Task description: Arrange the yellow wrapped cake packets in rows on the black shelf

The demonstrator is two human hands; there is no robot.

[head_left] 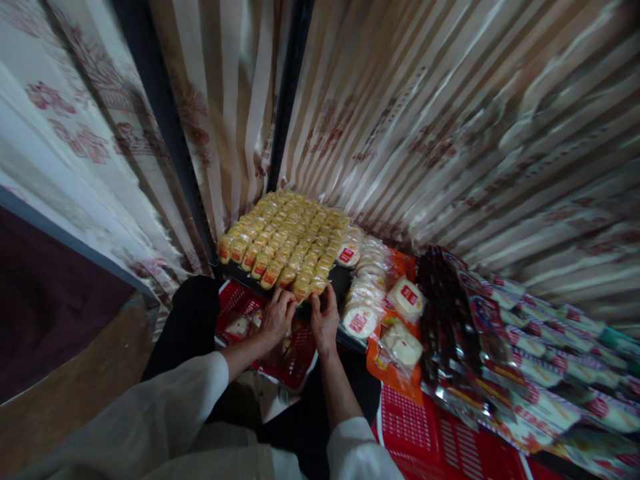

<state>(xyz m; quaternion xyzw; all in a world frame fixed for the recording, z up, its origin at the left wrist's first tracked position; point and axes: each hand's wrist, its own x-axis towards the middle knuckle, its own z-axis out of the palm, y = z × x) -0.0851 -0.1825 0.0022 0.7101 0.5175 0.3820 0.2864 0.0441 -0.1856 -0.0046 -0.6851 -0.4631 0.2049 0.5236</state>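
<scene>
Several rows of small yellow wrapped cakes point(285, 241) with red labels lie on a dark tray point(340, 279). My left hand point(277, 319) and my right hand point(325, 320) sit side by side at the tray's near edge. Both have curled fingers touching the front row of yellow packets point(306, 288). Whether either one pinches a packet is hidden by the fingers. Both sleeves are pale.
White round buns in clear wrap point(364, 301) lie right of the cakes. Dark and red-white snack packs point(505, 347) fill the right side. Red plastic crates point(425, 433) sit below. Striped curtain fabric point(450, 133) hangs behind. A wooden floor point(75, 387) is at the left.
</scene>
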